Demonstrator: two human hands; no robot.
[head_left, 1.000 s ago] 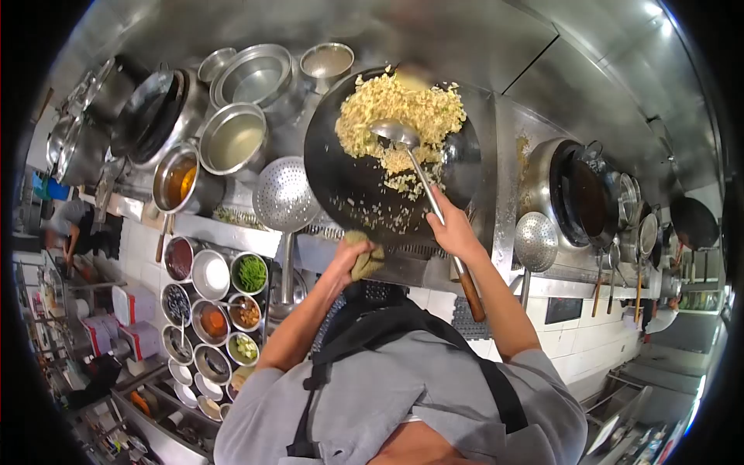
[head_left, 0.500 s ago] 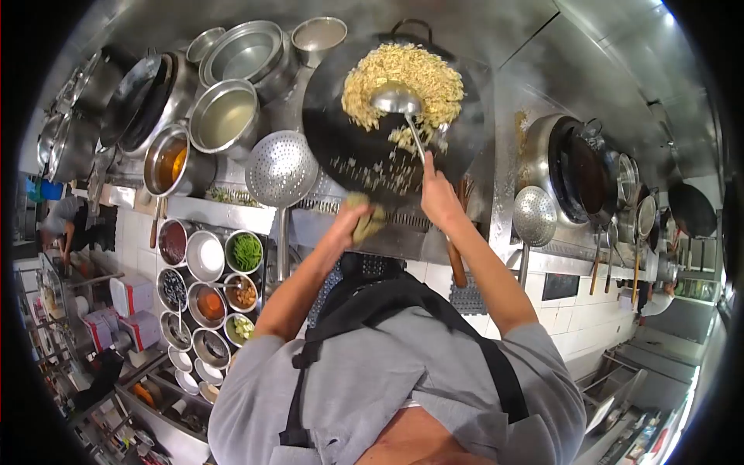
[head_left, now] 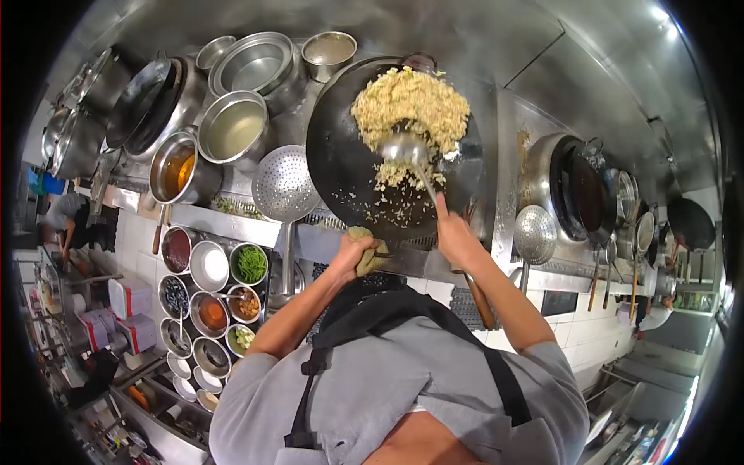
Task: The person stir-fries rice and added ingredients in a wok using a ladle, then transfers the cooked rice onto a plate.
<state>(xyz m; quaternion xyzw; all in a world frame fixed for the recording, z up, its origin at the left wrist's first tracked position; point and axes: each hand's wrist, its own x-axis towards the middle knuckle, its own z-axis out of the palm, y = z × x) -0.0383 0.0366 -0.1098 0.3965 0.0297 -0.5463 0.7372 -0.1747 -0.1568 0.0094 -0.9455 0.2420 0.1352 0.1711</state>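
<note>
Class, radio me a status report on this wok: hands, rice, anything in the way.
Right hand gripping ladle, bowl at the rice. Left hand holding cloth by near rim of wok. Rice mostly heaped far side, scraps nearer. No obstruction visible.

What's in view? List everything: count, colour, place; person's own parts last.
Wok: one, black, front centre
Rice-like food: one heap, pale yellow, in the wok
Ladle: one, silver, in the wok
Cloth: one, olive, at the wok's near edge
Large skimmers: two, silver, flanking the wok
Pots of liquid: two, silver, left of the wok
Ingredient containers: at least twelve, silver or white, lower left
Second wok: one, dark, right
Boxes: three, red-white, lower left
Other people: two, grey and pale tops, far edges
Other kitchenware: many, mostly silver, both sides
Apron: one, black, on the person
Left hand: one, holding the cloth
Right hand: one, holding the ladle
</note>
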